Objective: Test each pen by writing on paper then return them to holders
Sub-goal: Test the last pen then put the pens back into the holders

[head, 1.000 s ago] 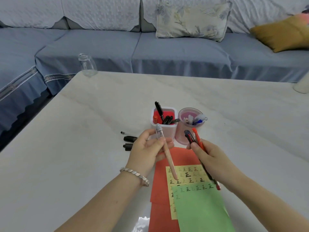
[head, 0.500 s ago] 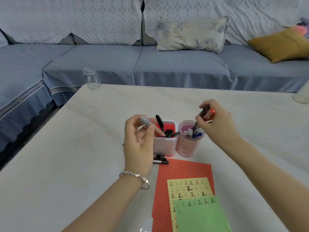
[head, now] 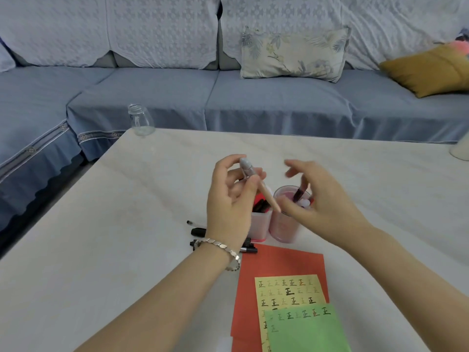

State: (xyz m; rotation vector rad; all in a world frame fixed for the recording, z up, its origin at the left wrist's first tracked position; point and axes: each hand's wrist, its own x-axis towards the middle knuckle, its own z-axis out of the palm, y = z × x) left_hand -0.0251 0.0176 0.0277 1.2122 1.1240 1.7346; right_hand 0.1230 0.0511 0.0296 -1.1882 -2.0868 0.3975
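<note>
My left hand (head: 229, 199) grips a tan pen with a grey cap (head: 256, 182), held slanted above the square white-and-red holder (head: 258, 226). My right hand (head: 321, 199) hovers over the round pink holder (head: 284, 228) with fingers spread and blurred; it holds nothing, and its thumb tip is close to the tan pen's lower end. Several pens (head: 300, 195) stand in the pink holder. Dark markers (head: 261, 205) fill the square holder. In front lie a red sheet (head: 284, 262), a yellow sheet (head: 289, 290) and a green sheet (head: 307, 331), the last two with written test marks.
Three loose black pens (head: 199, 232) lie on the table left of the holders, partly behind my left wrist. A small glass jar (head: 140, 120) stands at the table's far left corner. A white object (head: 460, 148) sits at the right edge. A blue sofa runs behind the table.
My right hand has let go of the red and black pens into the pink holder and opened. My left hand has tilted the tan pen lower, towards the right hand.
</note>
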